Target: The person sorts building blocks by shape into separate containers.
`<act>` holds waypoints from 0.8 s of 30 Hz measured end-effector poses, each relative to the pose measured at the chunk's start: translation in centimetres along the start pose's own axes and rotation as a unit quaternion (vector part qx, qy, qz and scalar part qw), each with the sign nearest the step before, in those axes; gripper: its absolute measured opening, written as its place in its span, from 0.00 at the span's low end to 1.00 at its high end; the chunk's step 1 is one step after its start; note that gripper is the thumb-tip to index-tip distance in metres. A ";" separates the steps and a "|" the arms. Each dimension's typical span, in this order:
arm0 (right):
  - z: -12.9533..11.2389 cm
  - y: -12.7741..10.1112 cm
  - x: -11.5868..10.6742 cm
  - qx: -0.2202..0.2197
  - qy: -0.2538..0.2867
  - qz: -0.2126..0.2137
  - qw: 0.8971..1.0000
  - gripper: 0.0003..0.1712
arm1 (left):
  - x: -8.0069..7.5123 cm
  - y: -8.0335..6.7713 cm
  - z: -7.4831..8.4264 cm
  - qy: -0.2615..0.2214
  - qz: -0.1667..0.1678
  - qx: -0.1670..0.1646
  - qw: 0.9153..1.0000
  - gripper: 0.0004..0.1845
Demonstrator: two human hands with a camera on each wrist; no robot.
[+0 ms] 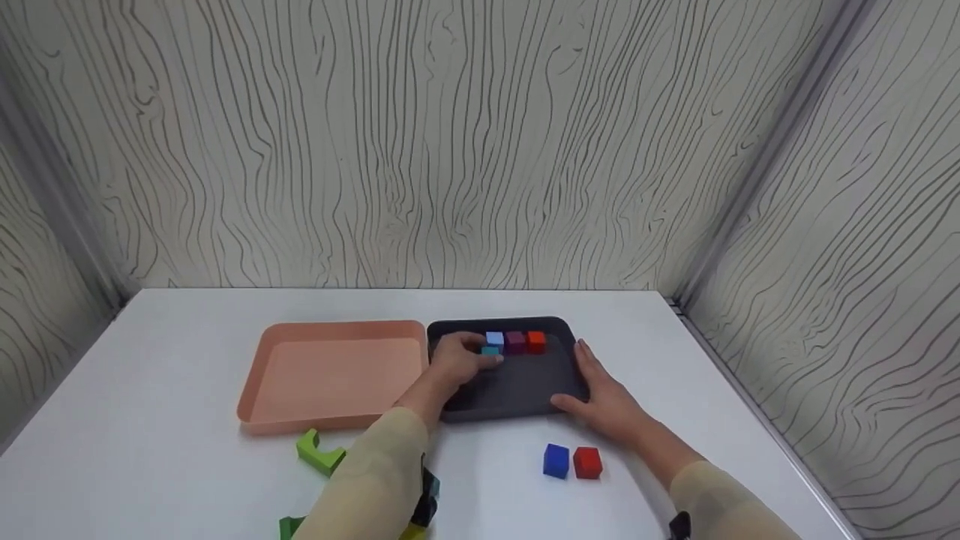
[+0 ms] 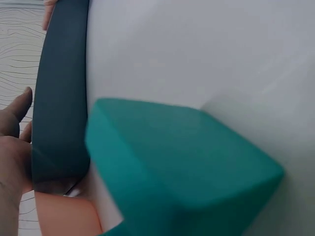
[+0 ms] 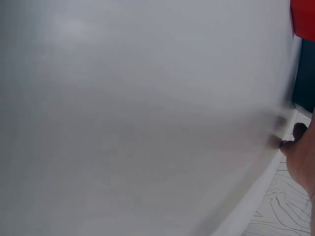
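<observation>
My left hand [image 1: 456, 363] reaches into the dark tray [image 1: 517, 390] and pinches a teal cube [image 1: 490, 351] between thumb and fingers. Directly behind that cube sits a light blue cube [image 1: 495, 340], with a purple cube [image 1: 515, 343] and a red cube [image 1: 535, 342] to its right in a row. At the tray's right side rests my right hand [image 1: 609, 401], its fingers straight along the outer wall and its thumb at the near right corner. The left wrist view shows the left hand only partly, behind the tray's wall.
A pink tray [image 1: 330, 382] stands left of the dark one. On the table in front lie a blue cube [image 1: 556, 460], another red cube [image 1: 588, 463] and a light green curved block [image 1: 319, 452]. A large teal block [image 2: 187, 162] lies under the left forearm, near green and yellow pieces.
</observation>
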State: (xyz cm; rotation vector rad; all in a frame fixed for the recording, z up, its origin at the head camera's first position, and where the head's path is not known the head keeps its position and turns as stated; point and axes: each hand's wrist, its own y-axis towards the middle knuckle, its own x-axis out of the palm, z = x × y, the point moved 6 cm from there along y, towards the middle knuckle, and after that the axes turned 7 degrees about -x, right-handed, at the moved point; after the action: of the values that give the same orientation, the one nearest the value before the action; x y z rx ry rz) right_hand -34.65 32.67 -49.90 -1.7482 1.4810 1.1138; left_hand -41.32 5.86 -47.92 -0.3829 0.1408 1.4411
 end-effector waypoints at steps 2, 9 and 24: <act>-0.1 0.0 0.1 -0.003 -0.001 -0.002 1.000 0.67 | -0.1 -0.2 0.0 0.000 -0.001 0.004 1.000 0.26; -0.4 0.0 0.1 -0.006 0.001 -0.002 1.000 0.67 | -0.7 -0.6 0.7 -0.013 -0.007 0.022 1.000 0.30; -0.2 0.0 -0.1 -0.016 -0.009 -0.004 1.000 0.66 | -2.5 -4.2 3.6 -0.007 -0.038 0.048 0.998 0.38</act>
State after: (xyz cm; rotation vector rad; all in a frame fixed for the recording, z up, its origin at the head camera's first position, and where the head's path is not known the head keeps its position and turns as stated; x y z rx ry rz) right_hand -34.62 32.55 -49.69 -1.7589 1.4513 1.1527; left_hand -37.97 4.37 -43.02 -0.2963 0.1813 1.3567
